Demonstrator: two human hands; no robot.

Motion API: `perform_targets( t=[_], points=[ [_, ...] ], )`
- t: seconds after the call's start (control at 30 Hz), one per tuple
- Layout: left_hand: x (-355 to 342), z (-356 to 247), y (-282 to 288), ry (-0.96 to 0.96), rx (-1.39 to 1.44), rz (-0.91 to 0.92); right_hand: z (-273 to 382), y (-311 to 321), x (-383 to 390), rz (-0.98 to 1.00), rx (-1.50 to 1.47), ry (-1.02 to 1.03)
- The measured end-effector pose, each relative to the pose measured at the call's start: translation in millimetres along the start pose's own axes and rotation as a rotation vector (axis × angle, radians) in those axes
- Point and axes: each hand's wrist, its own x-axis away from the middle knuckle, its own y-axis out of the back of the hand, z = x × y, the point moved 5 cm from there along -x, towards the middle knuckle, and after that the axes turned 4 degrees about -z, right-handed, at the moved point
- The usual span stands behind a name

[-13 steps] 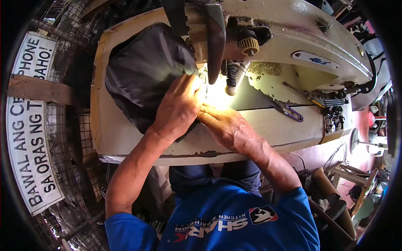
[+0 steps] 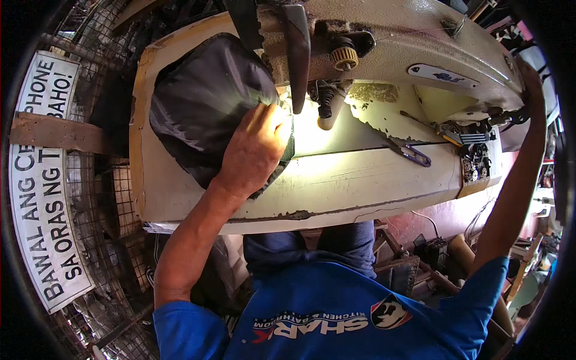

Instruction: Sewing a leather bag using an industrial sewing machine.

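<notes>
Black, shiny fabric lies spread over the left part of the sewing table. My left hand is closed on its right edge, close to the brightly lit needle area, with the fingertips partly hidden. A sewing machine stands over the table, its arm running to the right. My right hand is raised at the machine's right end, by the handwheel side. That hand is dark and edge-on, so I cannot tell how its fingers are set.
Purple-handled thread snips and a screwdriver lie right of the needle. Several bobbins and metal parts sit at the table's right end. A wire mesh with a white sign stands left. Wooden pieces lie lower right.
My right hand has left the fabric beside the needle and gone up and right to the machine's far end. My left hand stays on the fabric.
</notes>
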Motion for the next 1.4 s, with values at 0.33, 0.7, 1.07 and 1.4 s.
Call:
perform_targets(
  t=[0.33,0.7,1.07,1.4],
  points=[
    [0.0,-7.4,30.5,-0.002,-0.189,-0.033,207.0,83.1,-12.2,-0.385,-0.035,-1.013],
    [-33.2,11.3,53.5,-0.132,-0.232,0.119,578.7,169.9,-237.9,0.046,-1.423,-0.703],
    [-36.0,13.0,51.0,-0.234,-0.095,0.206,591.4,178.1,-234.1,-0.107,-1.241,-0.614],
    [-23.9,19.4,19.0,0.038,0.085,0.541,596.2,181.0,-230.6,-0.021,-1.3,-0.554]
  ],
)
